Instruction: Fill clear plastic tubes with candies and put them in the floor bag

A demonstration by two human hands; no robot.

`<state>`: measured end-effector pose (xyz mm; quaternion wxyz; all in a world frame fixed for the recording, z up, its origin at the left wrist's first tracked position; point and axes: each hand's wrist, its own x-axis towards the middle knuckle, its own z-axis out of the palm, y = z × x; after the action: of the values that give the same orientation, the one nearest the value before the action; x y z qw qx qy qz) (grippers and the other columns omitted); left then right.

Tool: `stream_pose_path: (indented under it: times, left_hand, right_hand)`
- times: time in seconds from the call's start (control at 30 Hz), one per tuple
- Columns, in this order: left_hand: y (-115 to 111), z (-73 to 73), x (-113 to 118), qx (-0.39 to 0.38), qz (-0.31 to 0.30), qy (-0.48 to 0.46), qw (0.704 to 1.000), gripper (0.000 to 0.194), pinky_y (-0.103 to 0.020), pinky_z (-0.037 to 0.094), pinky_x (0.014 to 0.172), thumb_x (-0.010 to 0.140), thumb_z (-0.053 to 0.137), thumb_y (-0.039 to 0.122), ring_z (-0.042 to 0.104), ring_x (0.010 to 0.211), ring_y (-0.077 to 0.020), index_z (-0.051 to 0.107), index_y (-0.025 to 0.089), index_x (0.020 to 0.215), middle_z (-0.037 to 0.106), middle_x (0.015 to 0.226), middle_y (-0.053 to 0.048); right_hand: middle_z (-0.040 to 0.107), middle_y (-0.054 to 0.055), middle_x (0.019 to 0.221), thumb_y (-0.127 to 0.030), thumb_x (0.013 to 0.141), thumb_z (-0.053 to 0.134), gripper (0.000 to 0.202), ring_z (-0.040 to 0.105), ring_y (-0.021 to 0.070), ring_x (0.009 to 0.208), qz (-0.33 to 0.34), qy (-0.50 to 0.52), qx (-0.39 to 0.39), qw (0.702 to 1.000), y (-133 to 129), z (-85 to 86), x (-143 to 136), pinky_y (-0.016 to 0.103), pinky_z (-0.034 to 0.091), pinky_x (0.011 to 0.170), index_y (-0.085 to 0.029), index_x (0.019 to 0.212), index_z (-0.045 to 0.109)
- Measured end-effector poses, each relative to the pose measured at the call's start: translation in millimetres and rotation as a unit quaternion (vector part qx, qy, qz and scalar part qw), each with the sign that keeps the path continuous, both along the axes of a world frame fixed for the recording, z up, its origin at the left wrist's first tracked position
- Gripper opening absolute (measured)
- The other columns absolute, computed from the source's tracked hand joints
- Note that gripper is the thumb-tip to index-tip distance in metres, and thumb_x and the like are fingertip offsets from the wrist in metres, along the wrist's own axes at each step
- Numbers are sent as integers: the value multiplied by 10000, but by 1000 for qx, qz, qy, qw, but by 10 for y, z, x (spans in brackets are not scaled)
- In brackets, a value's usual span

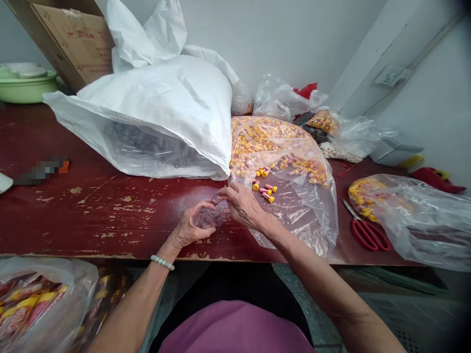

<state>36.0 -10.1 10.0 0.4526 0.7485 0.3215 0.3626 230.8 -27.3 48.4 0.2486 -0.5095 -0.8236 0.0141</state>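
Note:
My left hand (189,226) is closed around a bunch of clear plastic tubes (206,218) over the worn red table. At their open ends, my right hand (245,205) pinches a small red-patterned piece (223,198), partly hidden by the fingers. Several small pieces with yellow caps and red-and-white bodies (268,192) lie just beyond my right hand, on the clear plastic bag (294,220). More of these pieces (265,135) are heaped inside that bag. Behind my hands a big white sack (176,93) gapes open, with many clear tubes (154,147) in its mouth.
Red-handled scissors (370,234) lie on the right, beside another clear bag (423,220) of yellow pieces. Finished-looking filled tubes (27,306) fill a bag below the table's left edge. A cardboard box (77,44) and green basin (27,88) stand back left.

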Motion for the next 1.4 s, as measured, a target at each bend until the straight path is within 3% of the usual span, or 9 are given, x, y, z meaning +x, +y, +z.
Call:
stream_pose_path:
  times: [0.23, 0.4, 0.67, 0.8, 0.93, 1.13, 1.2, 1.3, 1.4]
  left_hand:
    - [33, -49, -3, -12, -10, -2, 1000, 388, -242, 519, 598, 561, 686, 143, 651, 714, -155, 579, 149, 933, 627, 1138, -113]
    - [17, -53, 0, -65, -10, -25, 998, 387, -213, 496, 541, 560, 681, 148, 615, 603, -110, 564, 154, 929, 664, 1000, -69]
    - [58, -52, 20, -90, 22, -22, 995, 425, -213, 486, 553, 550, 700, 131, 582, 573, -100, 573, 142, 955, 659, 846, -31]
    - [62, -48, 25, -106, 9, -39, 994, 424, -228, 500, 579, 545, 709, 142, 586, 600, -105, 575, 142, 948, 650, 892, -40]
    - [63, -43, 21, -101, 12, -46, 994, 421, -245, 507, 610, 544, 713, 149, 594, 635, -116, 582, 140, 944, 647, 925, -52]
    - [67, -43, 36, -100, 31, -42, 994, 419, -244, 503, 605, 529, 717, 143, 596, 614, -120, 572, 144, 922, 641, 805, -17]
    - [49, -50, 42, -118, 30, -58, 991, 431, -240, 503, 584, 533, 718, 147, 593, 584, -110, 563, 148, 936, 639, 812, -15]
    - [13, -56, 47, -148, 27, -88, 985, 453, -231, 500, 560, 539, 720, 154, 592, 560, -102, 554, 151, 961, 640, 814, -16]
    - [-8, -51, 49, -155, 28, -97, 983, 459, -223, 497, 563, 535, 719, 143, 589, 561, -100, 551, 151, 963, 635, 770, -5]
  right_hand:
    - [497, 93, 1116, 25, 633, 377, 663, 499, 194, 972, 54, 52, -14, 997, 75, 142, 47, 339, 440, 834, -190, 1255, 457]
    - [510, 55, 1001, 38, 650, 337, 559, 532, 145, 832, -6, 186, 4, 983, 45, -41, 47, 303, 468, 781, -201, 1122, 518]
    - [485, 115, 1245, -18, 718, 455, 585, 448, 267, 1061, -55, -4, 35, 998, -130, -323, -77, 446, 394, 890, -218, 1267, 483]
    - [472, 90, 1245, 0, 720, 419, 567, 449, 235, 1109, -51, 68, 37, 996, -155, -337, -95, 423, 401, 928, -244, 1224, 507]
    - [501, 89, 1137, 39, 602, 386, 595, 472, 201, 1085, -40, 168, 23, 985, -111, -373, -187, 381, 423, 940, -203, 1122, 547]
    - [511, 87, 1166, 3, 622, 426, 520, 476, 211, 1097, -38, 132, 20, 990, -13, -267, -225, 388, 435, 922, -205, 1079, 562]
    - [516, 90, 1152, -23, 702, 430, 427, 489, 204, 1079, -77, 145, 49, 985, -26, -244, -51, 380, 440, 913, -205, 1062, 571]
    - [553, 99, 1026, -102, 792, 440, 268, 513, 217, 984, -235, 144, 78, 958, -91, -331, 402, 393, 448, 871, -195, 987, 599]
    - [583, 107, 939, -191, 794, 520, 146, 511, 245, 932, -353, 89, 33, 931, -169, -513, 846, 430, 429, 862, -182, 902, 618]
